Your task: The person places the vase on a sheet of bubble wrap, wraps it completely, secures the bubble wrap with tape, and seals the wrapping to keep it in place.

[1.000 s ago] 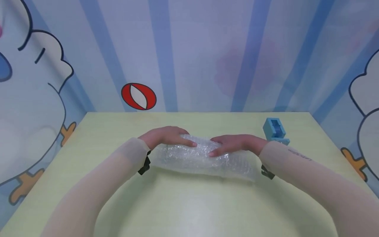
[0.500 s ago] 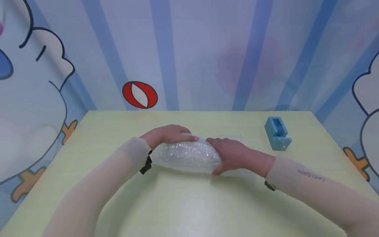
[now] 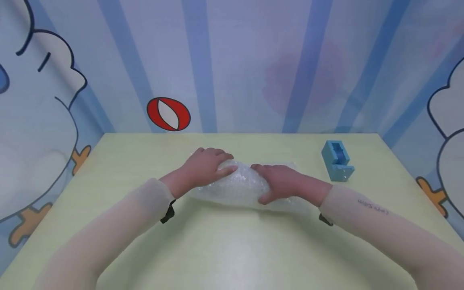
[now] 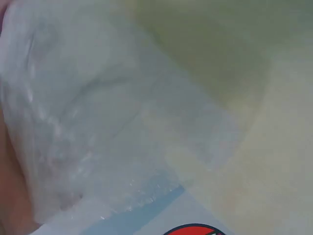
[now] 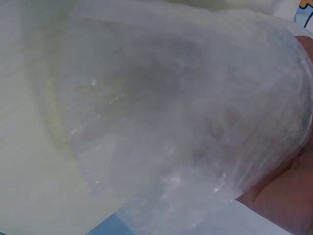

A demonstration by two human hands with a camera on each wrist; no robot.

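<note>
Bubble-wrap bundle [image 3: 241, 187] on tabletop [image 3: 232, 249]; left hand [image 3: 204, 165] lies flat on top, right hand [image 3: 280, 183] curled round it; blue tape dispenser [image 3: 337, 160] well apart.

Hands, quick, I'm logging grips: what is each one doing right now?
Left hand: open, fingers laid flat on the bubble wrap bundle.
Right hand: closed round the bundle's middle, thumb underneath.

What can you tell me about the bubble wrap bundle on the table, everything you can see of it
The bubble wrap bundle is clear, shiny plastic film dotted with small air bubbles, rolled into a long lumpy shape lying crosswise on the pale green table. Whatever is inside cannot be made out. A flatter loose end trails toward the person's right. The left hand rests on its left top; the right hand grips its middle, thumb on the near side.
</note>
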